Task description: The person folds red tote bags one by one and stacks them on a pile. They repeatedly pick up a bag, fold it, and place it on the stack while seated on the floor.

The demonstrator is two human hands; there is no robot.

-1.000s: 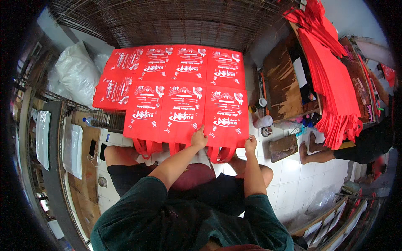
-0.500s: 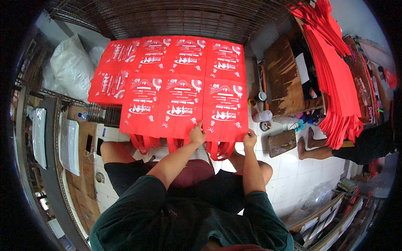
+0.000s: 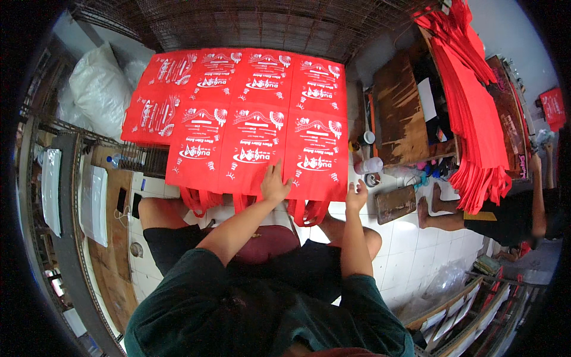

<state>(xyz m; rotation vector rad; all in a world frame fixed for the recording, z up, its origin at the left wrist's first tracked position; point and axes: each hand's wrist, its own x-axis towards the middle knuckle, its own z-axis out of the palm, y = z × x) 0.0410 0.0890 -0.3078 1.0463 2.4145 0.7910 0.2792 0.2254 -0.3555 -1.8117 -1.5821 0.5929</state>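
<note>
Several red fabric tote bags with white prints lie in rows, edge to edge, in front of me. The near right bag (image 3: pixel 315 160) lies by both hands, its red loop handles (image 3: pixel 309 213) hanging over the front edge. My left hand (image 3: pixel 276 185) rests at the seam between this bag and the near middle bag (image 3: pixel 253 143), fingers spread and holding nothing. Just off the near right corner is my right hand (image 3: pixel 356 196), palm partly turned up, fingers loosely bent and apart with nothing between them.
On the right, a thick stack of red bags (image 3: pixel 476 119) hangs over a wooden cabinet (image 3: pixel 395 119). Jars (image 3: pixel 372 166) and a small wooden stool (image 3: pixel 396 204) stand on the floor. A co-worker's arm (image 3: pixel 538 196) shows at far right. A plastic sack (image 3: pixel 101 83) sits at left.
Both hands have loosened from the near right bag's front edge, and their fingers have spread. My right hand has come off the corner. The co-worker's arm has moved, and a red bag shows more fully.
</note>
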